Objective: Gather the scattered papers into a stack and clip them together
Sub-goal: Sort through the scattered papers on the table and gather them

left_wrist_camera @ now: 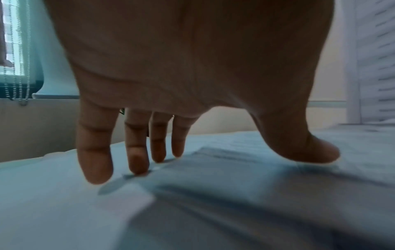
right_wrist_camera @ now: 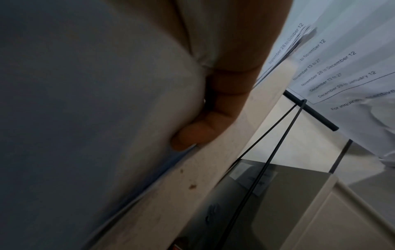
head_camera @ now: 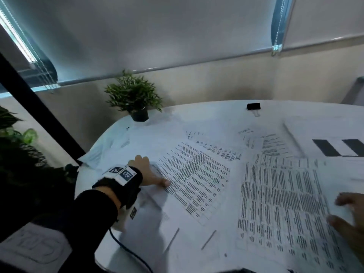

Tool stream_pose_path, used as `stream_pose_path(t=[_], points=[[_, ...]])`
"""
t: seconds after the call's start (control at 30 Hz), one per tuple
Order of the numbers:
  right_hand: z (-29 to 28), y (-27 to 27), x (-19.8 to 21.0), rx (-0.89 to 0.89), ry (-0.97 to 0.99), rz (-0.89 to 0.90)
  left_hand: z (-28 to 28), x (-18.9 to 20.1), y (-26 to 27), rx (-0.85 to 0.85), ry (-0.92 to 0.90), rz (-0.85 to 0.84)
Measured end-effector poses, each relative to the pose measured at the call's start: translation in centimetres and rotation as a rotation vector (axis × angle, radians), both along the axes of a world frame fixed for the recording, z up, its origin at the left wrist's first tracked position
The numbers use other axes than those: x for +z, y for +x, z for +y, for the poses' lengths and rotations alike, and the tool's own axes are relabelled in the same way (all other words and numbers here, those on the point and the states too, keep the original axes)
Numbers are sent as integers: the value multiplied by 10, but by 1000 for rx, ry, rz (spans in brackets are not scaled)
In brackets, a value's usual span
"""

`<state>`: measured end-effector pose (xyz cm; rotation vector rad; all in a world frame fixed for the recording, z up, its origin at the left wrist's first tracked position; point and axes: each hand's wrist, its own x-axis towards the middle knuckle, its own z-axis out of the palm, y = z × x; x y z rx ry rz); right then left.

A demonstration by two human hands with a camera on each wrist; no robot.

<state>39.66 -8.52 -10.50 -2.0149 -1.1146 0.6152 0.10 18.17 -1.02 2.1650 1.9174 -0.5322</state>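
Several printed sheets lie scattered and overlapping on a round white table (head_camera: 216,112). My left hand (head_camera: 149,174) presses a tilted sheet of dense print (head_camera: 197,182) with straight fingers; in the left wrist view the fingertips (left_wrist_camera: 136,167) and thumb touch the paper (left_wrist_camera: 213,194). At the lower right, my right hand (head_camera: 350,213) rests with spread fingers on the edge of a large printed sheet (head_camera: 281,209). In the right wrist view one finger (right_wrist_camera: 205,125) lies against that paper (right_wrist_camera: 85,118) near the table edge. A black binder clip (head_camera: 253,106) sits alone at the far side.
A small potted plant (head_camera: 136,99) stands at the table's far left rim. A sheet with black bars (head_camera: 338,148) lies at the right. Leafy plants (head_camera: 17,138) stand left of the table. A sheet listing dates (right_wrist_camera: 342,67) overhangs the table edge.
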Motion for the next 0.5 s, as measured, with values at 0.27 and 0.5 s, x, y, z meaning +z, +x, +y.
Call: stream_pose_path(t=[0.27,0.5], points=[[2,-6,29,189,-16,72,2,11,-3,-45,123,-263],[-2,3,61,122,61,32,6,130,-28,-258,430,-1003]])
